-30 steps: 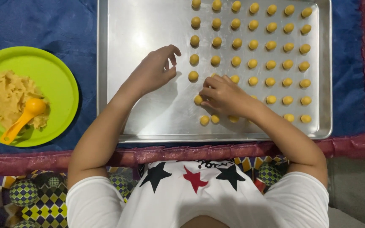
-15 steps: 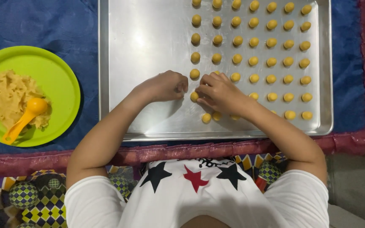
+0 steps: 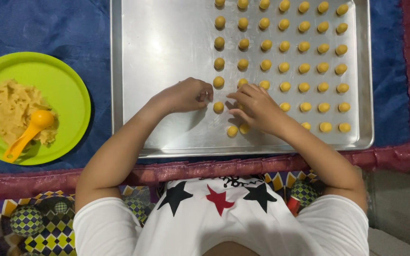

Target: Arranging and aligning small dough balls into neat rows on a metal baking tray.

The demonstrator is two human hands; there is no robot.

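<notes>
The left hand (image 3: 186, 95) is curling its fingers loosely into a fist on the shiny rectangular metal baking tray (image 3: 167, 42). The right hand (image 3: 255, 106) is spreading its fingers over small round yellow dough balls (image 3: 218, 107), one lying just between both hands' fingertips.

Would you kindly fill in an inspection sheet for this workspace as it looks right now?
Surface: blue cloth with a dark red border, under everything.
Job's things: metal baking tray holding rows of small yellow dough balls across its right part; the tray's left part is bare.
Clutter: green plate left of the tray, with a heap of dough and an orange scoop.
Hands: left hand curled over the tray; right hand over the nearest dough balls, fingers bent. Whether either holds a ball cannot be told.
Cables: nothing seen.
Surroundings: patterned fabric below the cloth.
</notes>
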